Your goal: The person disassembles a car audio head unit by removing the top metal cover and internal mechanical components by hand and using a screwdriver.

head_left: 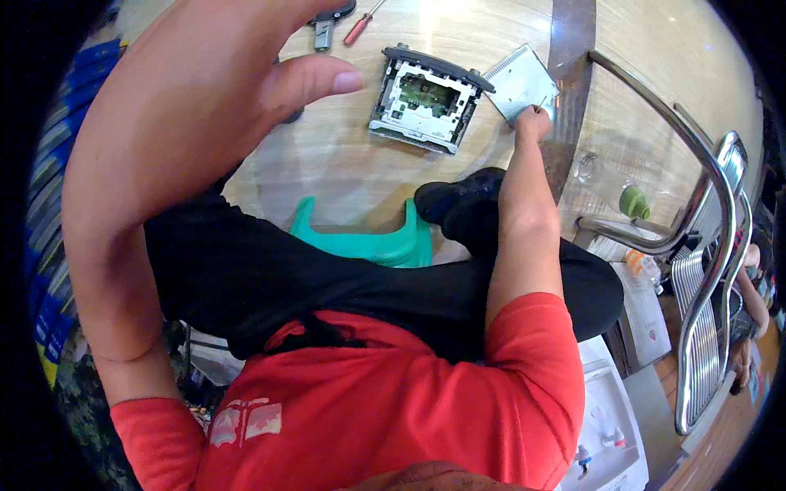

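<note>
the left hand is raised close to the camera, fingers spread loosely and thumb stuck out to the right, holding nothing; it hangs above the floor rather than on any item. beyond its fingertips, at the top edge, lie a red-handled screwdriver and a small dark-and-metal tool just beside it, both untouched. to the right of these sits the opened electronic unit, a grey metal chassis with a dark front rim, its cover off so the green circuit board shows inside. below it a teal plastic stool pokes out from under the person's crossed black-trousered legs, with a black shoe next to it. further right, the right hand reaches out with the arm straight and pinches the near edge of a flat silver metal cover plate, which lies on the floor just beside the unit, touching or nearly touching its corner (the fisheye makes this hard to settle). the work looks to be at the stage of handling the removed cover, with the unit open. the next move seems to call for a firm pinch on the thin plate and keeping its edge clear of the exposed board. at far right stands a chrome bench.
</note>
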Demonstrator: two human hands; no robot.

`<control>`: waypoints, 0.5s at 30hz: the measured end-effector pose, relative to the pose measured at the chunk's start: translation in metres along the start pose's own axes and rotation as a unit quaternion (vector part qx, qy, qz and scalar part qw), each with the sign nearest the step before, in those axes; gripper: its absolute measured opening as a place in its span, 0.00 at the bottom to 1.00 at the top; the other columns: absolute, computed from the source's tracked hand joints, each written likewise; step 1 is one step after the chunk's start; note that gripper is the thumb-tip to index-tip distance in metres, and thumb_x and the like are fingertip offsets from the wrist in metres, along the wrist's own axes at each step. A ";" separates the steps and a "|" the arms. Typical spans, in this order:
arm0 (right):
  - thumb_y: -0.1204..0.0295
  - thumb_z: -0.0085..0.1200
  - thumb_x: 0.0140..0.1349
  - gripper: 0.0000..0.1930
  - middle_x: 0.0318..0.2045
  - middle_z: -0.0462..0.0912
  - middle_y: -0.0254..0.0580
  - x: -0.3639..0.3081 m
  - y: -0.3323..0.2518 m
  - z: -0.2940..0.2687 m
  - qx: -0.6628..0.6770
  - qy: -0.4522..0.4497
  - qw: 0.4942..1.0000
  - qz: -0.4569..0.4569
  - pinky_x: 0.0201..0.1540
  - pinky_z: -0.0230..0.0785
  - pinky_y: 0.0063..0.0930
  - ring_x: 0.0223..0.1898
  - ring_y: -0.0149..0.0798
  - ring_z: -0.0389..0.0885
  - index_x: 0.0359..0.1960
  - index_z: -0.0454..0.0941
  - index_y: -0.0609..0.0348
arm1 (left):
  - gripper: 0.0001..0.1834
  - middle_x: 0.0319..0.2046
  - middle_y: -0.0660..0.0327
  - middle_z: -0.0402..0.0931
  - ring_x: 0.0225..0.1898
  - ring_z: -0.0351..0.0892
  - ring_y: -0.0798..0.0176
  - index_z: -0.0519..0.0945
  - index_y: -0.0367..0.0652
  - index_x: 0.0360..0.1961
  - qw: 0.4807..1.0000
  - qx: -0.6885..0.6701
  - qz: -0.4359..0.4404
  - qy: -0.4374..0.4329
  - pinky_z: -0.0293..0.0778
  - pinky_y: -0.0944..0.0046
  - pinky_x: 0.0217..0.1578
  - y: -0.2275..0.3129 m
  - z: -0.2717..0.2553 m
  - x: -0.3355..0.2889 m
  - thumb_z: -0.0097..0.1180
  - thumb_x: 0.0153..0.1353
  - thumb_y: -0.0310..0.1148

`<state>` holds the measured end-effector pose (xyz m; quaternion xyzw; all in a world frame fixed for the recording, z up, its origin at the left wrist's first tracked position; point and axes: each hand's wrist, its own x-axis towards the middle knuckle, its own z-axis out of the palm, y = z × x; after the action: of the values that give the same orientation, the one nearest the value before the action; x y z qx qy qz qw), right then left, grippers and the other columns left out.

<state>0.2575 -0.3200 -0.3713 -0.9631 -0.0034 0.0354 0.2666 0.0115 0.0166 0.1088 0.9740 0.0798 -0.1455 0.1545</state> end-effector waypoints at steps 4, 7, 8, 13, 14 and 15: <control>0.66 0.56 0.53 0.13 0.33 0.84 0.52 0.008 0.013 0.003 -0.049 -0.052 0.997 -0.020 0.42 0.73 0.38 0.36 0.49 0.83 0.35 0.83 0.62 | 0.27 0.56 0.42 0.69 0.59 0.69 0.47 0.69 0.33 0.58 1.000 -0.001 0.001 -0.002 0.66 0.56 0.59 0.007 -0.002 0.003 0.57 0.60 0.36; 0.65 0.56 0.54 0.13 0.33 0.84 0.52 0.007 0.006 0.006 -0.089 -0.052 0.990 -0.100 0.44 0.72 0.37 0.37 0.49 0.83 0.36 0.83 0.60 | 0.28 0.56 0.42 0.69 0.59 0.68 0.47 0.68 0.33 0.58 1.000 -0.004 0.006 -0.003 0.65 0.56 0.59 0.006 -0.002 0.007 0.58 0.60 0.37; 0.64 0.56 0.54 0.13 0.33 0.84 0.52 0.006 0.002 0.004 -0.096 -0.060 0.986 -0.122 0.45 0.72 0.37 0.38 0.50 0.83 0.37 0.83 0.60 | 0.28 0.56 0.42 0.69 0.59 0.68 0.47 0.68 0.33 0.58 1.000 -0.005 0.009 -0.005 0.65 0.56 0.59 0.006 -0.002 0.008 0.58 0.60 0.37; 0.64 0.56 0.56 0.13 0.36 0.83 0.54 -0.011 -0.030 -0.002 -0.126 -0.131 0.981 -0.069 0.46 0.71 0.41 0.41 0.53 0.81 0.36 0.82 0.60 | 0.29 0.57 0.42 0.68 0.60 0.68 0.46 0.68 0.33 0.59 1.000 -0.006 -0.003 -0.015 0.65 0.56 0.59 0.007 -0.004 0.009 0.58 0.60 0.37; 0.64 0.56 0.56 0.12 0.36 0.83 0.55 -0.014 -0.033 -0.004 -0.163 -0.122 0.973 -0.106 0.47 0.71 0.42 0.41 0.54 0.81 0.36 0.82 0.60 | 0.29 0.57 0.42 0.68 0.60 0.67 0.46 0.68 0.33 0.59 1.000 -0.006 -0.005 -0.018 0.65 0.56 0.59 0.007 -0.004 0.010 0.58 0.60 0.37; 0.64 0.56 0.56 0.12 0.36 0.83 0.55 -0.016 -0.037 -0.005 -0.162 -0.123 0.973 -0.107 0.47 0.71 0.42 0.41 0.54 0.81 0.36 0.82 0.60 | 0.29 0.57 0.42 0.68 0.60 0.67 0.46 0.68 0.33 0.59 1.000 -0.004 -0.008 -0.020 0.65 0.56 0.59 0.008 -0.004 0.011 0.58 0.60 0.37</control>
<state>0.2425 -0.2915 -0.3471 -0.9758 -0.1447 0.1241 0.1067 0.0242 0.0118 0.1113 0.9696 0.0848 -0.1657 0.1589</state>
